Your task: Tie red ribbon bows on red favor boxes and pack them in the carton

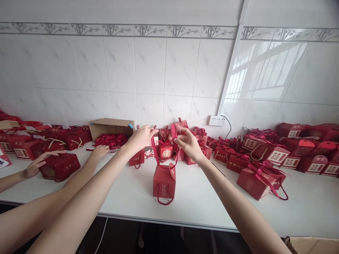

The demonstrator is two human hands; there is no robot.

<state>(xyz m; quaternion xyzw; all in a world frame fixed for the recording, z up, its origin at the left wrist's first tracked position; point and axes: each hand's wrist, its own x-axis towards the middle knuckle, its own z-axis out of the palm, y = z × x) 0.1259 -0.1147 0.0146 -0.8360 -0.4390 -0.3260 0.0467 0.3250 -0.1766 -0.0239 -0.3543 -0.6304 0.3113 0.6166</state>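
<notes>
A small red gift box [164, 180] with a rope handle drooping at its front stands on the white table in front of me. A red ribbon [154, 150] runs up from the top of the box in two lengths. My left hand [143, 137] pinches one length above the box's left side. With fingers closed, my right hand [188, 143] grips the other length on the right. Both hands are raised above the box, apart from each other. Behind them is a cluster of red boxes [166, 152], partly hidden by my hands.
At left, another person's hands [35, 165] are by a red box [60, 166] and the cardboard box [112, 123] of red ribbons. Ribbon-tied boxes [255, 183] and stacked boxes [315, 164] are at right. A power strip [217, 120] is on the tiled wall.
</notes>
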